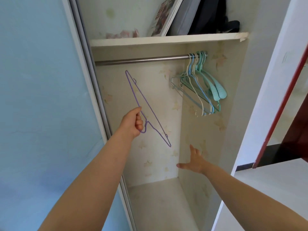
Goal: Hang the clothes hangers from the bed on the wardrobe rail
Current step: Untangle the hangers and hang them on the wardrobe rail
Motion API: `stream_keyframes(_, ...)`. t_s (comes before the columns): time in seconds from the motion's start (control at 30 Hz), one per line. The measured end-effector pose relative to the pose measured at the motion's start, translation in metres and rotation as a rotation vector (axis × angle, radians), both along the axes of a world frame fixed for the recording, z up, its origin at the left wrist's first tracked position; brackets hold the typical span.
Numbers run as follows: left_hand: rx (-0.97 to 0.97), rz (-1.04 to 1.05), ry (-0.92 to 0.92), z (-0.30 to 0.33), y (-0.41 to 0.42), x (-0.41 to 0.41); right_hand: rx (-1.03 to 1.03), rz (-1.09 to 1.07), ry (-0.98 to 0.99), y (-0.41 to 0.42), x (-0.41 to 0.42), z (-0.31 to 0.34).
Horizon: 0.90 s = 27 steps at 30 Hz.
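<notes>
My left hand (133, 123) is shut on a thin purple wire hanger (148, 107), gripping it near its hook. The hanger is tilted, one end up towards the rail and the other end down to the right. It hangs in the air well below the metal wardrobe rail (141, 60). Several hangers in mint green, blue and cream (200, 87) hang bunched at the rail's right end. My right hand (194, 161) is open with fingers spread, low inside the wardrobe near its right inner wall, holding nothing.
A white shelf (166, 40) sits just above the rail, carrying a framed picture, a grey flat item and a dark bag. A pale blue sliding door (41, 97) stands on the left. At the right are a white wall and a dark red door edge (283, 104).
</notes>
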<state>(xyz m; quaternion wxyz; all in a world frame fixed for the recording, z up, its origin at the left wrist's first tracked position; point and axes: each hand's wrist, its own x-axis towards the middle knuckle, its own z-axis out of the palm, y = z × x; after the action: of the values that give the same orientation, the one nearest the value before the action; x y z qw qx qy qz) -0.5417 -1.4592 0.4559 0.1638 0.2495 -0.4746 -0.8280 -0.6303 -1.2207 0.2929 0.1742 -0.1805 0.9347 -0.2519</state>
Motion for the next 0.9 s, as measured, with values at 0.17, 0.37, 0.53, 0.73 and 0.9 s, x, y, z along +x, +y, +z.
stream_keyframes(0.17,0.073,-0.060,-0.010,0.026,0.008,-0.007,-0.100,-0.108,0.123,0.000,-0.013,0.009)
stream_keyframes(0.37,0.221,-0.129,0.019,0.046,0.006,-0.008,-0.366,-0.112,0.049,0.005,-0.013,0.010)
stream_keyframes(0.53,0.216,-0.210,0.047,0.063,0.007,-0.009,-0.400,-0.163,0.250,0.006,-0.024,0.021)
stream_keyframes(0.73,0.219,-0.009,0.180,0.075,0.008,-0.020,-0.293,-0.001,0.348,0.018,-0.015,0.034)
stream_keyframes(0.9,-0.029,0.064,0.083,0.068,0.007,-0.025,-0.396,-0.042,0.261,0.015,-0.014,0.054)
